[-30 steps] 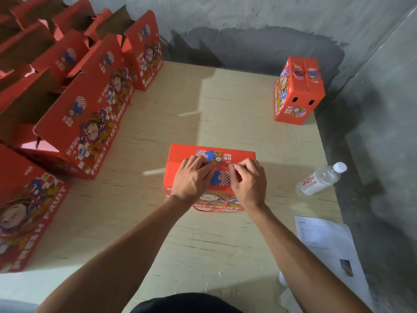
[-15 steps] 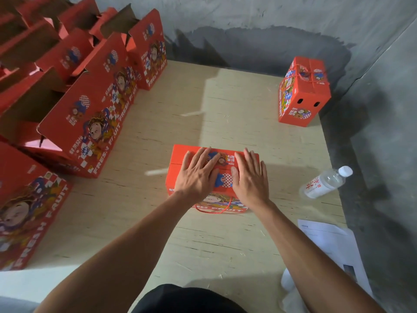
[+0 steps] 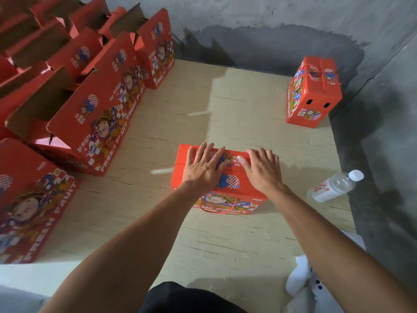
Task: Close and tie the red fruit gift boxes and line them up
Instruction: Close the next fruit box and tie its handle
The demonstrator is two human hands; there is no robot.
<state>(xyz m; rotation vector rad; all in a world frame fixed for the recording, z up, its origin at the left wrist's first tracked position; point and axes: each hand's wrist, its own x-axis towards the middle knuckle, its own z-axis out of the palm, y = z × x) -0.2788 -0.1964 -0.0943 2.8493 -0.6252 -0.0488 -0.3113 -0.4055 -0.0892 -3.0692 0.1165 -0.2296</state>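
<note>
Centrally: red gift box point(image 3: 228, 188) on desk point(image 3: 225, 98); left hand point(image 3: 203, 169) and right hand point(image 3: 261, 170) flat, fingers straight, pressing its lid.

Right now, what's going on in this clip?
A person is pressing both flat hands, left hand and right hand, on top of a closed red gift box on a wooden board. Its red cord hangs loose at the front, not yet tied. One tied box stands in the far right corner. Open boxes wait on the left. A water bottle lies on the right.
</note>
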